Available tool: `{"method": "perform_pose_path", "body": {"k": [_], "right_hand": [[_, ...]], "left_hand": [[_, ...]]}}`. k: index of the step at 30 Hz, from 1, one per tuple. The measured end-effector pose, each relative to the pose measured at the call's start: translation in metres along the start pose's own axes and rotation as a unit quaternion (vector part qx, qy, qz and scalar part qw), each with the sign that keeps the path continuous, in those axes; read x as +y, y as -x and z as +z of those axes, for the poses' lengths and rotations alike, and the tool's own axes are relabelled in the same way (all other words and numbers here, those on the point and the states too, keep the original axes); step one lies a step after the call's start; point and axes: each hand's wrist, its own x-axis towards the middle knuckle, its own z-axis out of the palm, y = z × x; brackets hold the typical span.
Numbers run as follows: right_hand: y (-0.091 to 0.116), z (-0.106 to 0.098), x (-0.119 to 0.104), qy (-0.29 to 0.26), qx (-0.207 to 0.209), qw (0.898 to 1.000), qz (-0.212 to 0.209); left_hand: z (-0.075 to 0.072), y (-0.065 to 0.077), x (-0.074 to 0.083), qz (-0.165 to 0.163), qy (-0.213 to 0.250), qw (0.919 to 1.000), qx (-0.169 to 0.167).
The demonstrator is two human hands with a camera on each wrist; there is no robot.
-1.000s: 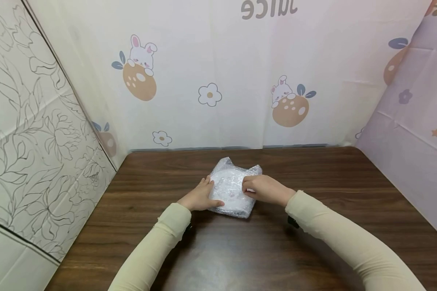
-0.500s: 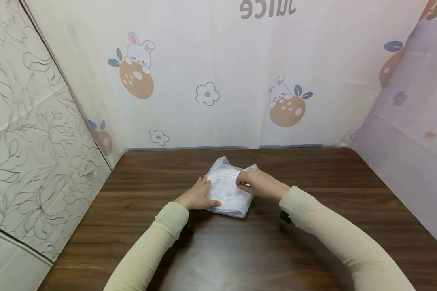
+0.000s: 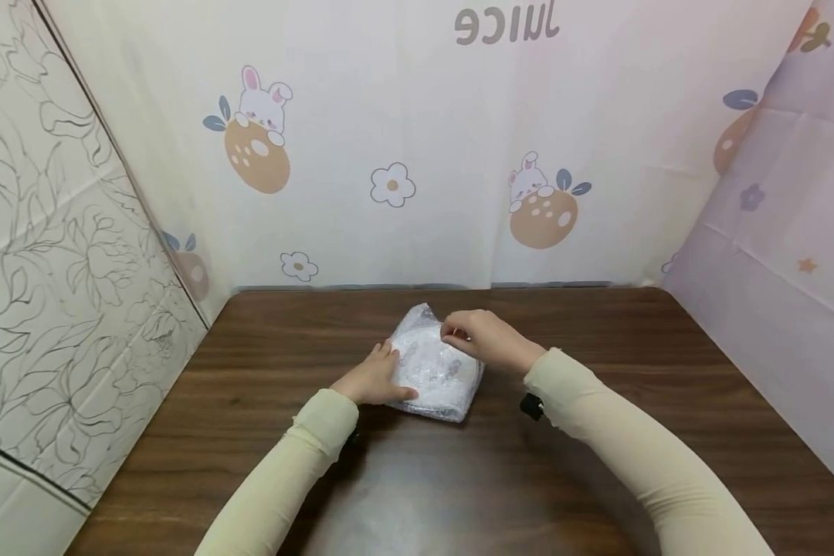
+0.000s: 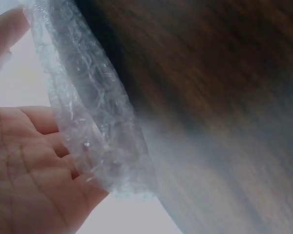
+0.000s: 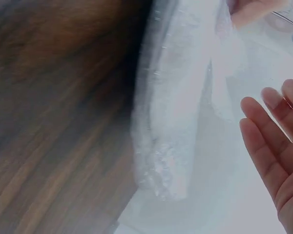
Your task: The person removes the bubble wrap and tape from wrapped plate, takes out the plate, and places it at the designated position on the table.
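Observation:
A flat bubble-wrapped package [image 3: 427,371] lies on the table, with a round white plate-like shape showing through the clear wrap. My left hand [image 3: 371,378] rests at its left side, fingers straight and spread, the thumb laid over its near-left part. In the left wrist view, the fingers of the left hand [image 4: 34,170] pass behind the bubble wrap [image 4: 95,117]. My right hand [image 3: 492,338] is over the package's far-right corner, thumb and forefinger tips close together. The right wrist view shows the other fingers loosely bent; I cannot tell whether the fingertips pinch the wrap.
The package sits on a dark wood-grain table [image 3: 292,332]. A pale printed cloth [image 3: 333,224] hangs behind the table's far edge. A panel with line-drawn flowers [image 3: 76,232] stands on the left, and a lilac cloth [image 3: 778,270] hangs on the right.
My right hand has moved up and left from the package's right side and now covers its far-right corner. The left hand stays on the package. The whole view has shifted slightly.

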Motion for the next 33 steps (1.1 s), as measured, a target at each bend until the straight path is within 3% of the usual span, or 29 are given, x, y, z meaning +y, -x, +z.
{"method": "perform_pose_path", "body": {"k": [14, 26, 33], "right_hand": [[-0.015, -0.001, -0.005, -0.042, 0.011, 0.999, 0.002], [0.002, -0.002, -0.002, -0.042, 0.004, 0.999, 0.023], [0.013, -0.011, -0.002, -0.041, 0.03, 0.998, 0.034]], "left_hand": [[-0.003, 0.002, 0.003, -0.005, 0.007, 1.0, -0.004], [-0.003, 0.001, 0.001, -0.006, 0.007, 1.0, 0.0], [-0.002, 0.001, 0.002, -0.005, 0.018, 0.9998, 0.007]]}}
